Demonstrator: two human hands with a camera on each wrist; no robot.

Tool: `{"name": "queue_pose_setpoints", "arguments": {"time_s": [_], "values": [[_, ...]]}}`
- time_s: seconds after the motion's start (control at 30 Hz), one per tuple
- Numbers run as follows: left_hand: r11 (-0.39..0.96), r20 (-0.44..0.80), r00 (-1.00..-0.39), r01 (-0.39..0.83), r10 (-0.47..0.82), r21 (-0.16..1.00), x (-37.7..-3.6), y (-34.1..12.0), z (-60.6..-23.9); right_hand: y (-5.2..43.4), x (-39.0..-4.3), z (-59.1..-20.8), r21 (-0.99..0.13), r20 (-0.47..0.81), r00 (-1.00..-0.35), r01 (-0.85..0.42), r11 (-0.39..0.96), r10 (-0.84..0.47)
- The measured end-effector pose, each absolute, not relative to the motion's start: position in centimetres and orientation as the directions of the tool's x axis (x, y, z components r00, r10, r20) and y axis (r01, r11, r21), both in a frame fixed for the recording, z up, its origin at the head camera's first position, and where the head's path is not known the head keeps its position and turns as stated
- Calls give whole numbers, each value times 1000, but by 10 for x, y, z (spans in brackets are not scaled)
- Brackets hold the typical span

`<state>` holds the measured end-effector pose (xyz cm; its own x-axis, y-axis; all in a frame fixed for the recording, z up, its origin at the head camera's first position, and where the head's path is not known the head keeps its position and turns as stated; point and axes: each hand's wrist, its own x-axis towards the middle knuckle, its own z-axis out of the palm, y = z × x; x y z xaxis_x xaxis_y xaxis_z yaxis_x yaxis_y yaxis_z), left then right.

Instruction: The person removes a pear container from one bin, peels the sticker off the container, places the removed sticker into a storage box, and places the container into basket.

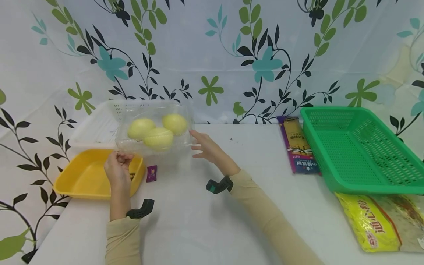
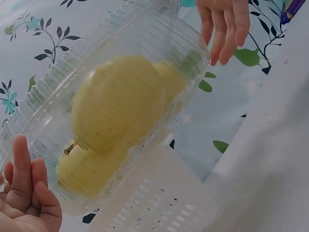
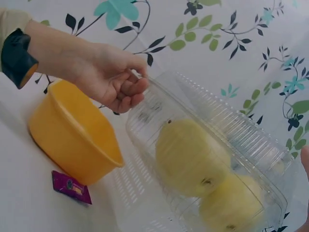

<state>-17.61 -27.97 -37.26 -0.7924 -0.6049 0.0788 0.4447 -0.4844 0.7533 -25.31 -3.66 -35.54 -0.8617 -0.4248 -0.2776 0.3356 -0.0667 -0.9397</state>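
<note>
Head view: a clear box [image 1: 155, 127] of three pears [image 1: 159, 138] is held up over the table's [image 1: 198, 221] left end.

Largest first: the table carries a green basket [image 1: 361, 147] at the right, a white basket [image 1: 96, 129] and a yellow tub [image 1: 86, 173] at the left, a yellow-printed bag [image 1: 381, 221] in front of the green basket, a noodle pack [image 1: 298, 145] beside it, and a small purple sachet [image 1: 151, 173] by the tub. The left hand [image 1: 117, 167] pinches the box's near left corner, fingers curled on its rim; the right wrist view alone shows that curl plainly, with the tub and sachet below. The right hand [image 1: 207, 147] lies spread, fingers straight at the box's right end; the left wrist view shows its fingertips [image 2: 224, 48] just at the rim, though whether they touch I cannot tell.
</note>
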Motion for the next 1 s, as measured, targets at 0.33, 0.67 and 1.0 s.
{"name": "queue_pose_setpoints", "arguments": {"time_s": [0.33, 0.67, 1.0], "values": [[-525, 84, -807, 455, -585, 719, -177, -283, -373, -38, -268, -345, -867, -350, -754, 486, -113, -556], [-559, 29, -792, 456, -610, 692, -175, -285, -373, -45, -270, -348, -872, -317, -760, 469, -142, -568], [-466, 105, -818, 423, -566, 777, -176, -282, -376, -55, -264, -351, -820, -273, -820, 472, -323, -504]]}}
